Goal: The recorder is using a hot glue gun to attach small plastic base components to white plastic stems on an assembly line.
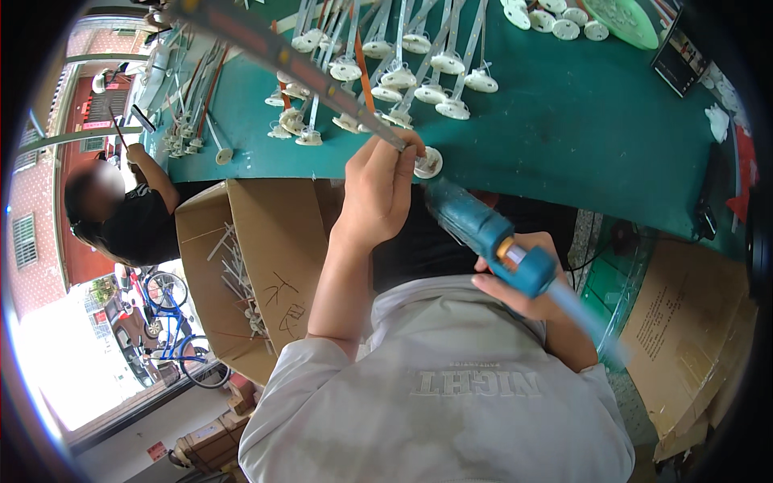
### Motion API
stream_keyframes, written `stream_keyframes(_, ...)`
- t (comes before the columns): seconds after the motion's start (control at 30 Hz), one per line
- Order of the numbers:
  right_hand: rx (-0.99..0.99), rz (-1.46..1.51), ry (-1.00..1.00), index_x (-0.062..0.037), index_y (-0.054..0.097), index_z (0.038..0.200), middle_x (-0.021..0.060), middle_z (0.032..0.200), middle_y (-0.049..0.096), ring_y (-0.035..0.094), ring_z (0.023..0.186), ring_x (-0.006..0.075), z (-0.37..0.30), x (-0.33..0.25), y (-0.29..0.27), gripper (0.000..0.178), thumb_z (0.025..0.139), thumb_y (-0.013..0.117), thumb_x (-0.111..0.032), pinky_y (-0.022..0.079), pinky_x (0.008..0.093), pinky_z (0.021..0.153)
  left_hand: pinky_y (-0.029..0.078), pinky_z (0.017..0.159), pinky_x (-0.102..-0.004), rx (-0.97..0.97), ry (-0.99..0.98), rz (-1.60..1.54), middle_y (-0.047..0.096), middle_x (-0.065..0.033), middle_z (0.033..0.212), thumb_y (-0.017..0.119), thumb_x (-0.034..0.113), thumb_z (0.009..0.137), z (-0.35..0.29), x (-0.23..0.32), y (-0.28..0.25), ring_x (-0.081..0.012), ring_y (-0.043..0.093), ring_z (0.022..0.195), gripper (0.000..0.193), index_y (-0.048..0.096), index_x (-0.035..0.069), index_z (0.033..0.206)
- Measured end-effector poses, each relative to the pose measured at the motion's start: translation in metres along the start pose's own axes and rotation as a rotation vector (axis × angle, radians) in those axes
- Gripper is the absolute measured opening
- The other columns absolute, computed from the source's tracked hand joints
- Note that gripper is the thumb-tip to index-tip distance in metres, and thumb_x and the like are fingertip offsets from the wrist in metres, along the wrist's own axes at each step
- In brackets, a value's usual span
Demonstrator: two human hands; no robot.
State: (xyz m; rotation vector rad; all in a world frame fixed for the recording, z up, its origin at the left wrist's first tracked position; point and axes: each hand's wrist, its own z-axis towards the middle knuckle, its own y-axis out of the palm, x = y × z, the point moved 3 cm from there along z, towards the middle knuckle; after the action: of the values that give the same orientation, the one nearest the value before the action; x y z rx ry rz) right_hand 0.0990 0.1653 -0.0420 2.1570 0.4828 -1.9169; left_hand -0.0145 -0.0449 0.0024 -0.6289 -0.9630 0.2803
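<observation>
My left hand [377,189] is closed near the end of a long flat strip [298,68], which slants up past the upper left. Just beyond its fingertips is a small round white disc [429,163]; whether it is joined to the strip is hidden by my fingers. My right hand [527,282] grips a blue glue gun [475,221], its nozzle end blurred and close to the disc. A translucent glue stick [588,318] juts from the gun's back. Several strips with white round bases [398,78] lie on the green table [564,121].
An open cardboard box [282,233] with thin strips inside stands at the left, near another person [121,201]. Loose white discs [566,30] and a green dish [624,20] lie at the far right. A screen [681,55] stands by the right edge, above a cardboard sheet [684,322].
</observation>
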Motion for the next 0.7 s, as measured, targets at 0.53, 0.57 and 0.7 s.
stream_keyframes(0.53,0.167,0.877,0.014,0.0034,0.056,0.105,0.0161,0.096,0.058,0.06,0.094,0.0325,-0.009,0.028,-0.098,0.046,0.079,0.071,-0.031,0.056,0.0358,0.052,0.056,0.083,-0.0527,0.011,-0.376,0.664,0.071,-0.025,0.1,0.06,0.03,0.088,0.189,-0.114,-0.11,-0.0444,0.069,0.094,0.031,0.073,0.003,0.097)
stream_keyframes(0.57,0.149,0.871,0.015,0.0034,0.056,0.105,0.0161,0.096,0.058,0.06,0.094,0.0325,-0.009,0.035,-0.108,0.046,0.079,0.071,-0.031,0.056,0.0358,0.052,0.056,0.083,-0.0521,0.034,-0.43,0.776,0.07,-0.0229,0.105,0.058,0.024,0.088,0.182,-0.135,-0.136,-0.0428,0.069,0.098,0.025,0.072,0.007,0.1)
stream_keyframes(0.7,0.107,1.038,-0.057,0.0,0.05,0.108,0.0131,0.1,0.053,0.055,0.099,0.0301,-0.001,0.052,-0.131,0.046,0.085,0.067,-0.035,0.056,0.0367,0.049,0.056,0.091,-0.0481,0.058,-0.927,1.148,0.068,-0.0197,0.12,0.056,0.016,0.089,0.102,-0.252,-0.265,-0.0393,0.067,0.112,0.032,0.066,0.006,0.117)
